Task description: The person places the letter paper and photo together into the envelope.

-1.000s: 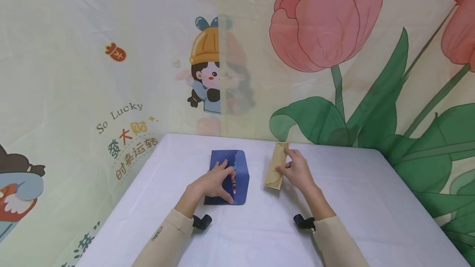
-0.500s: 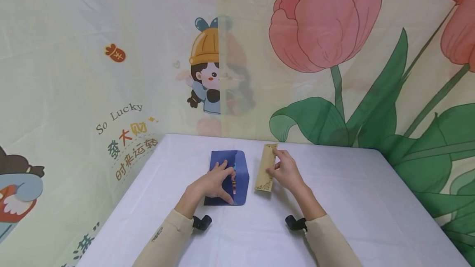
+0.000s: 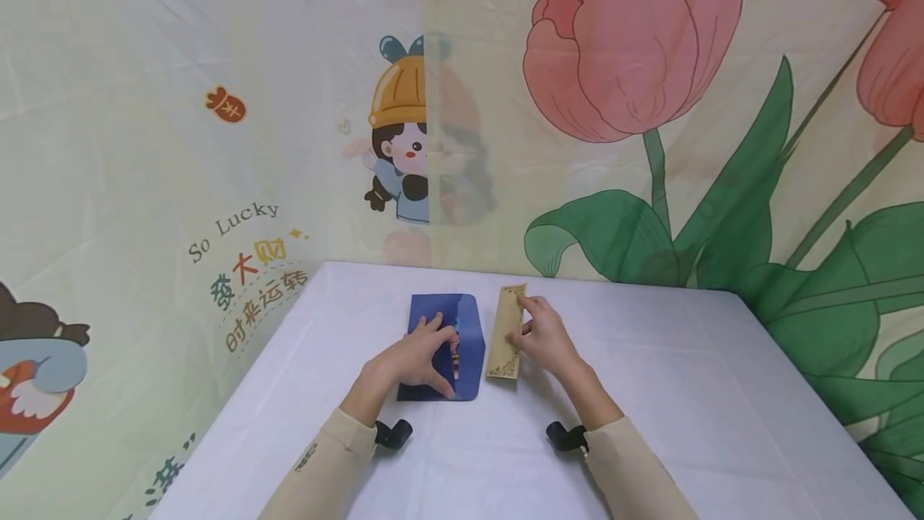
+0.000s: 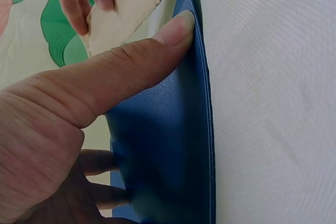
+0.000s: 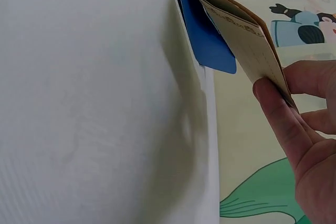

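Observation:
A dark blue envelope (image 3: 472, 343) lies on the white table with its flap unfolded to the right. In the head view, a narrow multicoloured strip (image 3: 455, 359) shows at its mouth. My left hand (image 3: 415, 355) presses on the envelope with fingers spread, its thumb (image 4: 176, 30) straight along the near edge by the mouth. Beside the flap, my right hand (image 3: 546, 335) pinches a folded beige paper (image 3: 506, 331) with brown patterned ends by its right edge, thumb on one side and fingers on the other. The right wrist view shows the paper's layers slightly parted and tilted toward the flap.
The white-covered table (image 3: 491, 464) extends around both hands. A printed cloth backdrop (image 3: 476, 103) with tulips and cartoon figures hangs behind its far edge. Black wrist cameras sit below each hand, near the beige sleeves (image 3: 635, 464).
My right hand has carried the folded paper leftward, from well right of the envelope to close beside its flap. My left hand and the envelope have stayed in place.

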`<state>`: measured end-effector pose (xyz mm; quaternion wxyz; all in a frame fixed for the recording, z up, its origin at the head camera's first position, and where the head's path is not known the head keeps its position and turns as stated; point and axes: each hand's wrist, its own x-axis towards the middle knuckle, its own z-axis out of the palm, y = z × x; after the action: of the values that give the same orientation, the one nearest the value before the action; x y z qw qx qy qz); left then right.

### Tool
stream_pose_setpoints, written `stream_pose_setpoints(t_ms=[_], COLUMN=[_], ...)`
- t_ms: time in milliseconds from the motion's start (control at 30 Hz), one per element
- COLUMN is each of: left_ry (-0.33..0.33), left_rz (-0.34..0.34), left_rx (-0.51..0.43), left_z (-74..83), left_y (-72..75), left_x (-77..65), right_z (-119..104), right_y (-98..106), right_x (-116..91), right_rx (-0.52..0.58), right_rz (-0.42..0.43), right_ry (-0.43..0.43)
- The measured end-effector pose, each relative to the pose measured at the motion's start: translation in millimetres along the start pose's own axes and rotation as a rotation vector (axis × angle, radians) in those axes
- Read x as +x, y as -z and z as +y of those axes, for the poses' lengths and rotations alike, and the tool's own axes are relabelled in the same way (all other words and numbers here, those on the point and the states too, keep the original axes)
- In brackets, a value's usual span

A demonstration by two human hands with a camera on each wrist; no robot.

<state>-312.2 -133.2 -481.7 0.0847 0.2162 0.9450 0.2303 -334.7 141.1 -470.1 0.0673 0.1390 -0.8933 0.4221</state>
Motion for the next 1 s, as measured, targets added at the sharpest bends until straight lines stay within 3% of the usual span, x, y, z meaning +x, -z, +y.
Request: stream_pose_setpoints(t_ms=[1000], left_ry=[-0.021], left_rz=[0.002], left_rx=[0.009], left_z=[-4.7], left_y=[-1.8], left_x=[2.9], right_z=[-11], right_y=[-25], right_x=[-1], right_rx=[0.075], right_rz=[-0.099], right_ry=[0.007])
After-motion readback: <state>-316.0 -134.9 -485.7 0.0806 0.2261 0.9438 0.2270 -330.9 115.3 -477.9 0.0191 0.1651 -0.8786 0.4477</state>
